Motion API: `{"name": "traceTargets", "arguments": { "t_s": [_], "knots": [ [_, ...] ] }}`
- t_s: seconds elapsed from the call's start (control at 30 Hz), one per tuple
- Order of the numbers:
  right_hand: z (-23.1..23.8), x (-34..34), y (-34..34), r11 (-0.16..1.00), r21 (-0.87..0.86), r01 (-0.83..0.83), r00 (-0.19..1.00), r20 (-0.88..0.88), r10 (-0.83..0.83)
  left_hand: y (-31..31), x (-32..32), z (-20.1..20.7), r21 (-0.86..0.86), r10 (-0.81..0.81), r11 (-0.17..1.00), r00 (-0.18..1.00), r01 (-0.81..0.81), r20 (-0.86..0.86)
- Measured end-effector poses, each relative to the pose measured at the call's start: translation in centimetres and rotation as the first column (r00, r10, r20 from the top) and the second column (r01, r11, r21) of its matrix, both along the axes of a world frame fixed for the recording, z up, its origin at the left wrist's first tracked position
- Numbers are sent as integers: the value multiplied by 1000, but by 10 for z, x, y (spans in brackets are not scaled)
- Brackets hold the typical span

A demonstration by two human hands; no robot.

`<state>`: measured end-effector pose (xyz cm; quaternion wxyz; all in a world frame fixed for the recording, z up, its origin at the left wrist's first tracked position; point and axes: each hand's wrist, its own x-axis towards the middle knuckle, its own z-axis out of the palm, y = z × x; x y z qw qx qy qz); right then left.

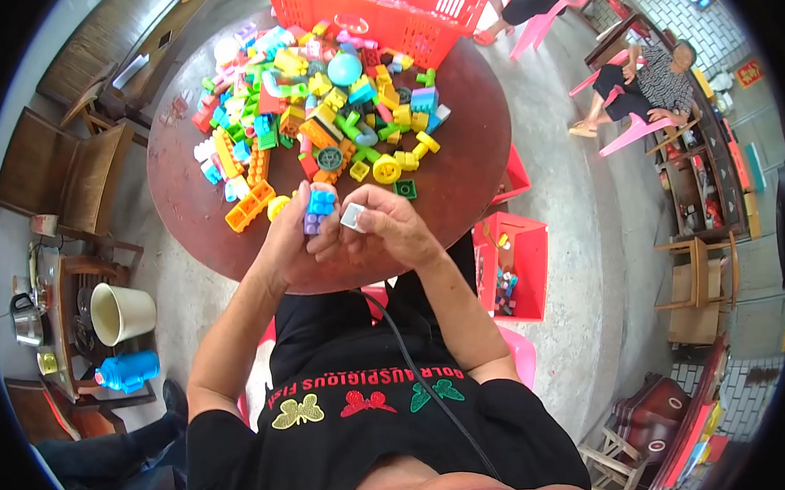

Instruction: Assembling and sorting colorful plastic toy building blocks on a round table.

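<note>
Near the front edge of the round table, my left hand (292, 227) is closed around joined toy bricks (319, 211), blue at the top and purple below, studs facing up. My right hand (390, 221) pinches a white toy brick (352, 216) between thumb and fingers, just right of the joined bricks and apart from them. Beyond my hands a large heap of mixed toy bricks (316, 108) covers the middle and back of the table. Closest to my hands lie an orange brick (250, 206), a yellow wheel (386, 168) and a dark green brick (405, 189).
The brown round table (190, 214) stands before me. A red plastic basket (383, 22) sits at its back edge. A red crate (525, 274) with small pieces stands on the floor at right. Farther right a person (644, 85) sits on a pink chair (637, 134).
</note>
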<state>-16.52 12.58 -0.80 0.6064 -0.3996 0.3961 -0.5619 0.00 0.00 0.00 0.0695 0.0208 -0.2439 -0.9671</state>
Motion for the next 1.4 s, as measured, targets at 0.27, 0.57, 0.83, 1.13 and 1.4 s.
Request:
{"name": "traceTargets", "arguments": {
  "t_s": [0.27, 0.57, 0.83, 1.13, 1.4],
  "knots": [
    [18, 8, 0, 952, -110, 285, 903, -302, -306, 13, -7, -2, -768, 562, 571, 820, -290, 109],
    [24, 16, -9, 984, -47, 172, 759, -631, -163, 20, 4, -12, -984, 620, 170, 781, -45, 72],
    [-11, 14, -16, 977, -46, 206, 975, -71, -209, -5, 6, -19, -615, 435, 752, 879, -237, 194],
    [-2, -5, -23, 967, 19, 254, 923, 295, -248, -13, -10, -14, -356, 369, 889, 910, -287, 188],
    [-2, 15, -14, 944, 4, 330, 912, -258, -318, -1, 14, -17, -744, 364, 660, 910, -104, 196]
  ]
}}
